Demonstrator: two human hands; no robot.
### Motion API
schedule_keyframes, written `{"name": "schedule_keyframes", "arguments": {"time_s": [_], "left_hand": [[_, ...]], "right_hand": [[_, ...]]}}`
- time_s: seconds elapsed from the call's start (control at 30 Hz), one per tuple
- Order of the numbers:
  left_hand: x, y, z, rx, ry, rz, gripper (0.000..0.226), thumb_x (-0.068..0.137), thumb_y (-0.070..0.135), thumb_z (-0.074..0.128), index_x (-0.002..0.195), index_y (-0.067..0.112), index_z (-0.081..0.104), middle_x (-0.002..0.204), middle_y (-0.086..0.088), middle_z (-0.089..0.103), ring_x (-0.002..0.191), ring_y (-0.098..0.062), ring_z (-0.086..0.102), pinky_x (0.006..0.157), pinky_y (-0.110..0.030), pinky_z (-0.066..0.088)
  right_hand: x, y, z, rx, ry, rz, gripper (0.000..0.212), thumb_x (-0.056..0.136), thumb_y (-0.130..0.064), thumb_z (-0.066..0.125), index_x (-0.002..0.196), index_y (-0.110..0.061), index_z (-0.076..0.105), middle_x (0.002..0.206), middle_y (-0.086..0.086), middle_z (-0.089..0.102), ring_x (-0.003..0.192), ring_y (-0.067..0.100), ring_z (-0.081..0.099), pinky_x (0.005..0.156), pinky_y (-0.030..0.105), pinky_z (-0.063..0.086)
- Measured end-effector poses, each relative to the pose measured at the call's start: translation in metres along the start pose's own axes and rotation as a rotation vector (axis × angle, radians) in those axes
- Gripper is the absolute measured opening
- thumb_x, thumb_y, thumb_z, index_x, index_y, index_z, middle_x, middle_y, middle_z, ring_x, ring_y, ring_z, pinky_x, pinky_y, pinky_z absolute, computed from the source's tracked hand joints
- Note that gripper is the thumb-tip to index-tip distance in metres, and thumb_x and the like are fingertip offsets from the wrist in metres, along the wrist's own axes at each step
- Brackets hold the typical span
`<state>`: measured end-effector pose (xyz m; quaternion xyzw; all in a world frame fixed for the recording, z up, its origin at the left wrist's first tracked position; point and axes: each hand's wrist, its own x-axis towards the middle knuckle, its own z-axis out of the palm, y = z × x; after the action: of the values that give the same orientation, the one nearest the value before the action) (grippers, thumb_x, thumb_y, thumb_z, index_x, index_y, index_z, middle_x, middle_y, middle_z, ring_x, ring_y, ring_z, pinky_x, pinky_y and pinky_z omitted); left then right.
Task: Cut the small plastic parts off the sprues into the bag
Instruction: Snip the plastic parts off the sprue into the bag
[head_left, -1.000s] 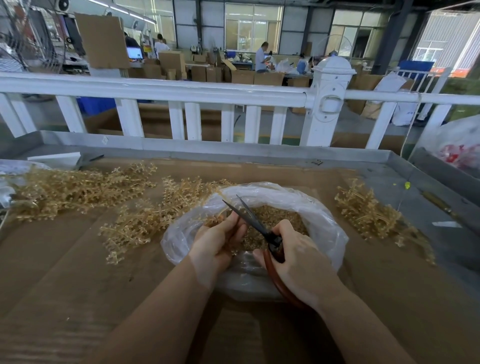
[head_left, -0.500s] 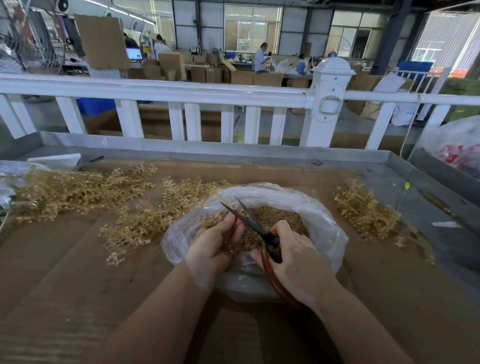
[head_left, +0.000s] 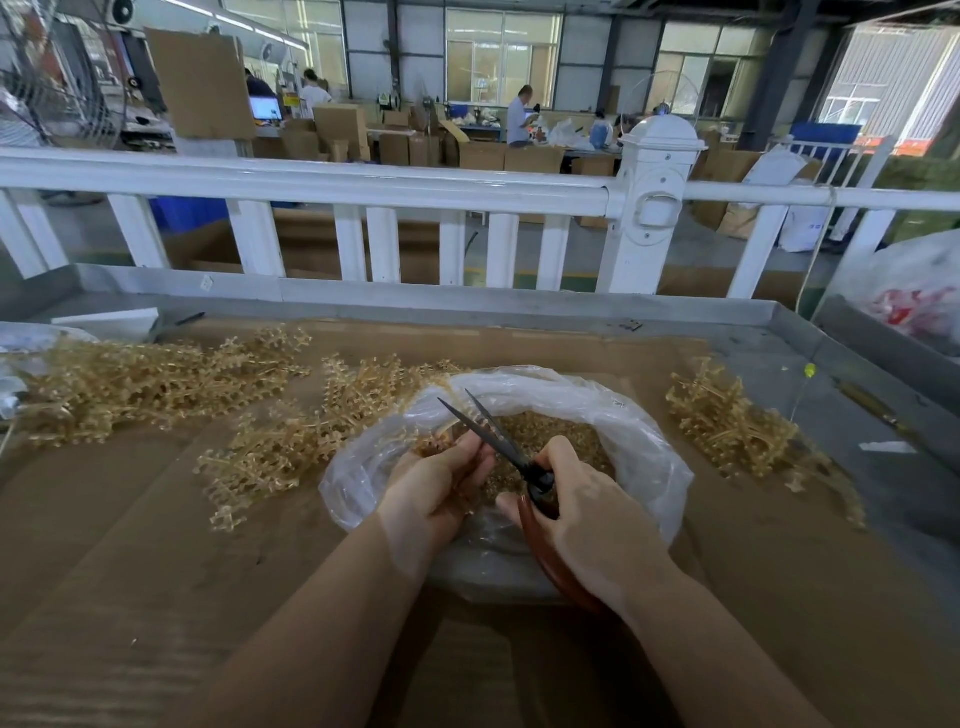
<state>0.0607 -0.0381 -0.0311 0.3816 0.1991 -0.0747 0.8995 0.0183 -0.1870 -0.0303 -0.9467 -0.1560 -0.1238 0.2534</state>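
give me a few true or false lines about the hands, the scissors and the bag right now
1. The right hand grips the scissors. True.
2. The scissors blades are closed. False: they stand apart.
3. The left hand holds a sprue piece over the bag. True.
4. The bag is empty. False: it holds a heap of cut parts.
5. Sprue piles lie only to the left of the bag. False: another pile lies to its right.
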Motion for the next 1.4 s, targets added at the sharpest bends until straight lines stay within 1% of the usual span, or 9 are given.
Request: {"name": "schedule_keyframes", "arguments": {"time_s": [0.23, 0.4, 0.6, 0.8, 0.97, 1.07, 1.2, 1.27, 1.4], "left_hand": [[0.004, 0.001, -0.002, -0.001, 0.0, -0.027, 0.005, 0.082, -0.007, 0.061, 0.079, -0.003, 0.061, 0.058, -0.009, 0.068, 0.051, -0.013, 0.068, 0.044, -0.021, 0.053], [0.006, 0.001, -0.003, 0.001, -0.006, -0.041, 0.006, 0.083, -0.006, 0.062, 0.079, -0.002, 0.06, 0.056, -0.008, 0.067, 0.051, -0.013, 0.067, 0.044, -0.021, 0.053], [0.007, 0.0, -0.003, 0.018, -0.022, -0.053, 0.003, 0.083, -0.005, 0.062, 0.082, -0.003, 0.06, 0.058, -0.008, 0.067, 0.052, -0.012, 0.067, 0.046, -0.02, 0.054], [0.004, 0.001, -0.006, 0.07, -0.11, -0.076, 0.003, 0.082, -0.004, 0.061, 0.079, -0.002, 0.062, 0.062, -0.009, 0.067, 0.056, -0.014, 0.069, 0.051, -0.022, 0.056], [0.0, 0.001, -0.009, 0.184, -0.217, -0.067, 0.02, 0.081, -0.001, 0.06, 0.1, -0.006, 0.063, 0.077, -0.011, 0.072, 0.065, -0.015, 0.07, 0.063, -0.024, 0.057], [-0.001, 0.001, -0.008, 0.155, -0.223, -0.056, 0.034, 0.087, -0.005, 0.054, 0.121, -0.003, 0.057, 0.104, -0.02, 0.069, 0.077, -0.021, 0.07, 0.067, -0.028, 0.058], [-0.003, 0.005, -0.005, 0.114, -0.224, -0.076, 0.028, 0.088, -0.004, 0.046, 0.112, 0.001, 0.061, 0.089, -0.012, 0.069, 0.078, -0.022, 0.069, 0.069, -0.031, 0.057], [-0.004, 0.008, -0.005, 0.1, -0.229, -0.067, 0.033, 0.082, -0.003, 0.046, 0.109, 0.005, 0.063, 0.088, -0.01, 0.071, 0.082, -0.024, 0.068, 0.076, -0.035, 0.055], [-0.006, 0.011, 0.002, 0.211, -0.123, 0.029, 0.044, 0.072, -0.009, 0.043, 0.099, 0.013, 0.07, 0.08, -0.006, 0.073, 0.071, -0.019, 0.07, 0.068, -0.032, 0.058]], "right_hand": [[0.001, -0.002, 0.001, -0.073, 0.018, 0.009, 0.037, 0.087, -0.059, 0.05, 0.092, -0.027, 0.033, 0.076, -0.012, 0.055, 0.066, 0.009, 0.054, 0.049, 0.015, 0.031], [0.0, -0.003, 0.002, -0.115, 0.017, 0.001, 0.038, 0.088, -0.06, 0.048, 0.095, -0.027, 0.031, 0.076, -0.013, 0.051, 0.074, 0.011, 0.063, 0.056, 0.016, 0.034], [-0.001, -0.002, 0.005, -0.118, 0.05, 0.01, 0.039, 0.086, -0.062, 0.049, 0.093, -0.028, 0.031, 0.073, -0.013, 0.051, 0.073, 0.012, 0.064, 0.05, 0.016, 0.03], [0.0, -0.003, 0.01, -0.058, 0.136, 0.007, 0.037, 0.084, -0.06, 0.053, 0.09, -0.029, 0.034, 0.068, -0.014, 0.049, 0.058, 0.001, 0.044, 0.045, 0.01, 0.029], [0.006, -0.005, 0.009, 0.003, 0.113, 0.004, 0.035, 0.086, -0.057, 0.052, 0.092, -0.027, 0.036, 0.069, -0.013, 0.051, 0.062, 0.005, 0.049, 0.053, 0.014, 0.033], [0.006, -0.004, 0.007, 0.004, 0.109, 0.023, 0.036, 0.086, -0.057, 0.053, 0.093, -0.026, 0.037, 0.072, -0.01, 0.056, 0.063, 0.007, 0.054, 0.059, 0.02, 0.044], [0.004, 0.001, 0.006, 0.039, 0.141, 0.064, 0.037, 0.084, -0.058, 0.054, 0.093, -0.025, 0.039, 0.076, -0.008, 0.061, 0.068, 0.01, 0.059, 0.064, 0.029, 0.05], [0.004, 0.004, 0.004, 0.069, 0.142, 0.081, 0.037, 0.084, -0.058, 0.054, 0.093, -0.025, 0.04, 0.075, -0.01, 0.059, 0.068, 0.008, 0.057, 0.062, 0.024, 0.047], [0.005, 0.007, 0.001, 0.091, 0.11, 0.107, 0.036, 0.083, -0.059, 0.054, 0.092, -0.027, 0.041, 0.072, -0.015, 0.053, 0.066, 0.001, 0.052, 0.055, 0.013, 0.037]]}}
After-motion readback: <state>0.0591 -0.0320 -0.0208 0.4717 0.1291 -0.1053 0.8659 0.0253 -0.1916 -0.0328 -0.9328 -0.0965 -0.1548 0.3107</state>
